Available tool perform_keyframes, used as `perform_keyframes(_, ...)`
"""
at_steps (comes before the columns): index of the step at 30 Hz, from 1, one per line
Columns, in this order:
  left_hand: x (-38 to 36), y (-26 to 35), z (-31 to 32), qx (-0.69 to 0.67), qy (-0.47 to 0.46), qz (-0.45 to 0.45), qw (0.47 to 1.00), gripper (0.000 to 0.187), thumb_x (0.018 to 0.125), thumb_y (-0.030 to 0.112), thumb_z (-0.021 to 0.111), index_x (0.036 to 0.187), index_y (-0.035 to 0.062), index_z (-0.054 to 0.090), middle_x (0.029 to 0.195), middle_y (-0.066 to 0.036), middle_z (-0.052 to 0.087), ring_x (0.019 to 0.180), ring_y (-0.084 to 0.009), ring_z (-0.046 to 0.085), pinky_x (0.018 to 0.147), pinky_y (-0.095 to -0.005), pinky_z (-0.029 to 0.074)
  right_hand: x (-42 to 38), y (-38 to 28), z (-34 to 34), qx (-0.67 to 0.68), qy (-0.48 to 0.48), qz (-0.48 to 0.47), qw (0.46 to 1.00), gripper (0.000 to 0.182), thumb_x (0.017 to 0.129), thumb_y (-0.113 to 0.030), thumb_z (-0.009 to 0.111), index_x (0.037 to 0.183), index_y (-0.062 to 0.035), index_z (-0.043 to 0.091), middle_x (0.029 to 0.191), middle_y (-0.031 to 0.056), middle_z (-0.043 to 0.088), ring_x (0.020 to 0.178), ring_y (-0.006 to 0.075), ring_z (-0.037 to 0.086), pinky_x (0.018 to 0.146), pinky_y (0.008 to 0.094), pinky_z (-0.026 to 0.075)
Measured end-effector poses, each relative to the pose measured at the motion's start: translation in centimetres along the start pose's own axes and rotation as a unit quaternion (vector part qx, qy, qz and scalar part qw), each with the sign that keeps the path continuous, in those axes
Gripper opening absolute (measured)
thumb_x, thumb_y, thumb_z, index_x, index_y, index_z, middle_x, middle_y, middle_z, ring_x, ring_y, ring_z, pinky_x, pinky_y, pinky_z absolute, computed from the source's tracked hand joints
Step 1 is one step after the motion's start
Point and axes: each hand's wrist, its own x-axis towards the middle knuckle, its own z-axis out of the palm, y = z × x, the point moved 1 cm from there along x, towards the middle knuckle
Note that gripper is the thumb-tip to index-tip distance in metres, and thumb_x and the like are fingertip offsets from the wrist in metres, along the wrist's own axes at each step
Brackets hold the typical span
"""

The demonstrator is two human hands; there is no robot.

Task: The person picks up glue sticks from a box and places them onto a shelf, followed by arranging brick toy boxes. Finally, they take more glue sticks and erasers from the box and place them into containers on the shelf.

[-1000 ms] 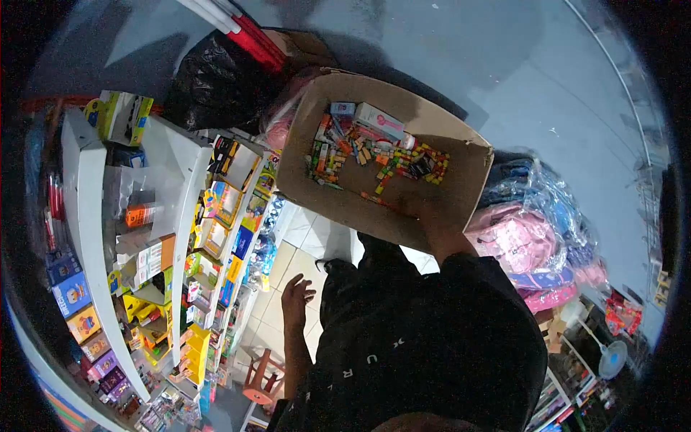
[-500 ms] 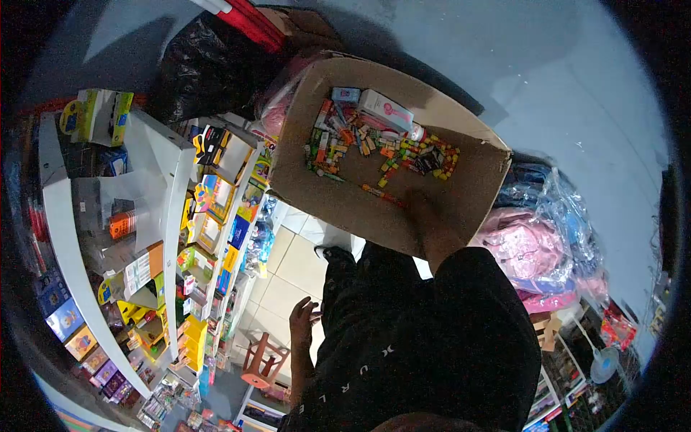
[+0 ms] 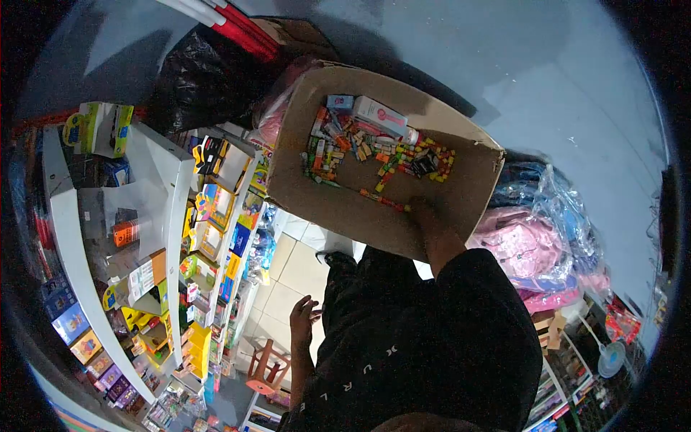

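A large open cardboard box [image 3: 324, 205] stands in front of me, with many small coloured packs [image 3: 338, 144] over its bottom. My right hand [image 3: 423, 214] reaches into the near side of the box, at the right end of a line of small orange and yellow packs [image 3: 385, 200]. Shadow hides its fingers. Farther in lie a white and pink carton [image 3: 380, 115], a light blue carton [image 3: 340, 102] and a black packet [image 3: 425, 163]. Down at my left side hangs my left hand [image 3: 304, 320], fingers loosely bent and apart, holding nothing.
Shelves [image 3: 176, 245] full of boxed goods run along the left. A black plastic bag [image 3: 193, 90] sits behind them, near red and white rolls [image 3: 245, 32]. Pink bags in clear plastic [image 3: 522, 241] are right of the box. A reddish-brown stool [image 3: 268, 371] stands on the tiled floor [image 3: 284, 288].
The view has shifted slightly, so the box sits a little lower and farther left. My right hand stays by the line of packs; my left hand still hangs.
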Motion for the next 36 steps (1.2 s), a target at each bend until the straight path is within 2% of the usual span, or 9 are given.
perform_keyframes(10,0.1,-0.4,-0.1,0.013,0.011,-0.035,0.999,0.042,0.095,0.026,0.060,0.129,0.0029,0.052,0.105,-0.011,0.067,0.080,-0.0168,0.067,0.066,-0.0276,0.051,0.2,-0.2,0.3,0.020,0.009,-0.002,1.000,0.040,0.092,-0.031,0.063,0.120,-0.0034,0.058,0.110,0.0128,0.063,0.097,0.0243,0.060,0.083,0.0384,0.048)
perform_keyframes(25,1.1,-2.3,-1.7,0.034,0.030,-0.071,0.996,0.050,0.094,0.034,0.062,0.132,0.0046,0.050,0.109,-0.011,0.066,0.080,-0.0180,0.067,0.072,-0.0324,0.049,1.3,-2.8,0.5,0.093,0.031,-0.039,0.994,0.039,0.092,-0.029,0.063,0.120,-0.0031,0.058,0.109,0.0115,0.063,0.095,0.0227,0.060,0.082,0.0368,0.048)
perform_keyframes(36,1.0,-5.4,-2.7,-0.015,0.043,-0.082,0.996,0.041,0.095,0.027,0.060,0.129,0.0047,0.053,0.103,-0.009,0.068,0.076,-0.0178,0.068,0.065,-0.0296,0.049,3.3,-7.8,1.4,0.138,0.015,-0.080,0.987,0.038,0.092,-0.028,0.063,0.120,-0.0029,0.058,0.108,0.0106,0.063,0.095,0.0216,0.059,0.082,0.0356,0.047)
